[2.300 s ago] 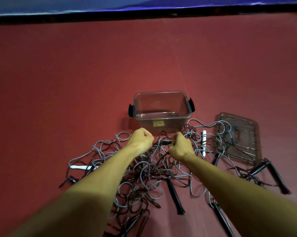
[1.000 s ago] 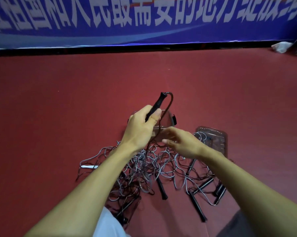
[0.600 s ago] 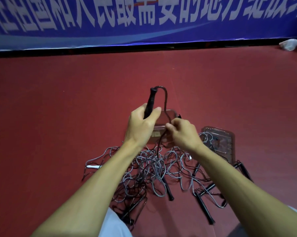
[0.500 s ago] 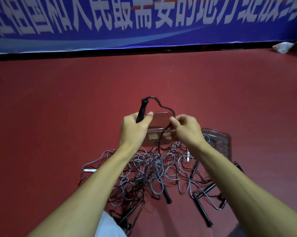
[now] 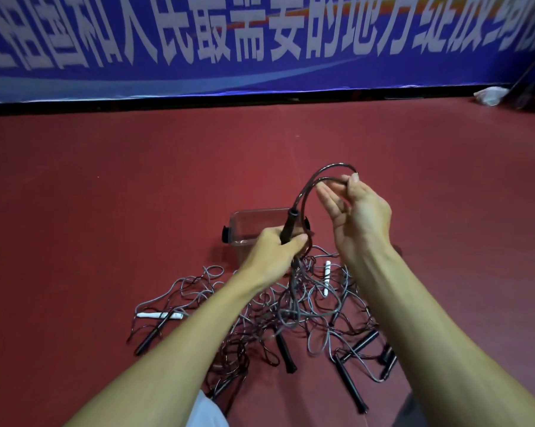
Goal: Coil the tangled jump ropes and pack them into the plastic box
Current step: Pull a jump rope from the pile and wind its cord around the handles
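Observation:
A tangle of grey and dark jump ropes with black and white handles lies on the red floor in front of me. My left hand grips one black handle upright above the pile. From it a dark rope arcs up to my right hand, which pinches the rope between thumb and fingers, raised above the clear plastic box. The box stands just behind the pile, partly hidden by my left hand.
A blue banner with white characters runs along the far edge of the red floor. Something white and crumpled lies at the far right by the wall. Loose black handles lie at the pile's near right.
My right hand has lifted up and to the right, drawing a loop of dark rope out from the handle. My left hand has sunk lower with the handle. The lid is no longer visible.

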`<action>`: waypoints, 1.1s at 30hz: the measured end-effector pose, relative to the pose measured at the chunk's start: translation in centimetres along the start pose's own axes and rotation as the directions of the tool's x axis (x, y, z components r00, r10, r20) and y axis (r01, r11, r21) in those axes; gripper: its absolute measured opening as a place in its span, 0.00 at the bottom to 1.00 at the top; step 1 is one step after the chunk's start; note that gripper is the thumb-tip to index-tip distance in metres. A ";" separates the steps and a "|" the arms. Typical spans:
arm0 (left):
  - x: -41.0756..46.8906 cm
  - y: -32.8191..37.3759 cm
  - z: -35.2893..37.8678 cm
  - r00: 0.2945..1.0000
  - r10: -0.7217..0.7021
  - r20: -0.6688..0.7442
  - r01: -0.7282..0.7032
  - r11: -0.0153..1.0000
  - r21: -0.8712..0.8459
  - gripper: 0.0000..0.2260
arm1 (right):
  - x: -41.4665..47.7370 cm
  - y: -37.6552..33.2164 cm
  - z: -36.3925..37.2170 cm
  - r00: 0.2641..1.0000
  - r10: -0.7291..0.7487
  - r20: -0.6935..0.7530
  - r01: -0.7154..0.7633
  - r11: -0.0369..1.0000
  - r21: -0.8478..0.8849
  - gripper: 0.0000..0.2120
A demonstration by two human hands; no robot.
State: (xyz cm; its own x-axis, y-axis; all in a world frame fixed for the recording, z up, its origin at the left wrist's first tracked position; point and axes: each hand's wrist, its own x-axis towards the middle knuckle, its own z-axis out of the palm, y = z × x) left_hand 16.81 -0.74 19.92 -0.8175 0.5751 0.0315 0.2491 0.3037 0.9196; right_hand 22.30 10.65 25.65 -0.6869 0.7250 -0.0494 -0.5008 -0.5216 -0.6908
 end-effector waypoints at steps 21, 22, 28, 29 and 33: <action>-0.9 1.7 -5.2 0.977 -0.115 -0.182 -0.086 0.568 -0.818 0.10 | -0.1 4.7 -1.6 0.846 0.272 0.459 0.400 0.247 -0.883 0.05; -0.9 1.4 -5.2 0.972 -0.117 -0.205 -0.091 0.616 -0.782 0.10 | 0.0 4.8 -1.7 0.868 0.236 0.438 0.381 0.249 -0.890 0.05; -1.1 -0.4 -3.9 0.982 -0.096 -0.164 0.011 0.890 -0.456 0.11 | 0.3 4.9 -1.7 0.923 0.103 0.370 0.317 0.340 -0.885 0.05; -1.2 -0.5 -3.8 0.984 -0.097 -0.147 0.030 0.914 -0.405 0.11 | 0.5 4.7 -1.7 0.932 0.068 0.357 0.309 0.366 -0.878 0.05; -1.2 -0.5 -3.4 0.988 -0.099 -0.116 0.064 0.959 -0.276 0.10 | 0.8 3.7 -2.0 0.965 -0.024 0.260 0.239 0.476 -0.847 0.05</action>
State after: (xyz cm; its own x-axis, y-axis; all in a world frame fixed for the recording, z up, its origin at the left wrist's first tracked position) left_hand 15.87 -4.17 20.74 -0.8928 0.4502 -0.0144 0.0436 0.1181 0.9920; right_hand 20.92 10.17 21.63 -0.7881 0.5954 0.1559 0.0432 0.3062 -0.9510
